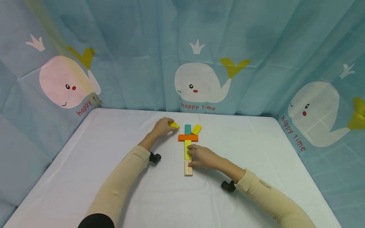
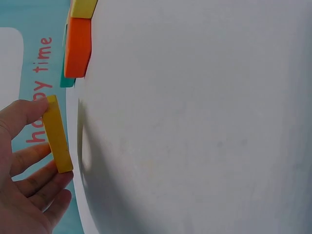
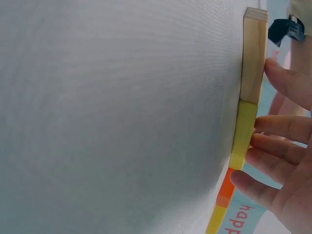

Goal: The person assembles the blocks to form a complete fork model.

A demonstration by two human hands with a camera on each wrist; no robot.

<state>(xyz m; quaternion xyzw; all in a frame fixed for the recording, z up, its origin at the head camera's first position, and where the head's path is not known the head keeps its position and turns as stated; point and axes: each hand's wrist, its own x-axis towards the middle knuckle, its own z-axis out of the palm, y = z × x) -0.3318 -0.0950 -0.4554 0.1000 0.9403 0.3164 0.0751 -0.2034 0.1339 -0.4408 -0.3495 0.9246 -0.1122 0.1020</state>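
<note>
My left hand (image 1: 161,127) pinches a yellow block (image 2: 57,136) between thumb and fingertips, just above the table at the far left of the block layout. My right hand (image 1: 206,157) lies along the right side of the column with its fingers spread. Its fingertips are right at a long yellow block (image 1: 187,150) and a plain wood block (image 3: 253,58) below it. Across the column's top lies an orange block (image 1: 188,138). Beyond that stand a teal block (image 1: 188,129) and, slanting off to the right, another yellow block (image 1: 196,129).
The blocks rest on a white-covered table (image 1: 248,142). A blue curtain (image 1: 137,79) printed with whales hangs behind it and along both sides. Black wrist devices (image 1: 155,158) sit at both sleeve cuffs.
</note>
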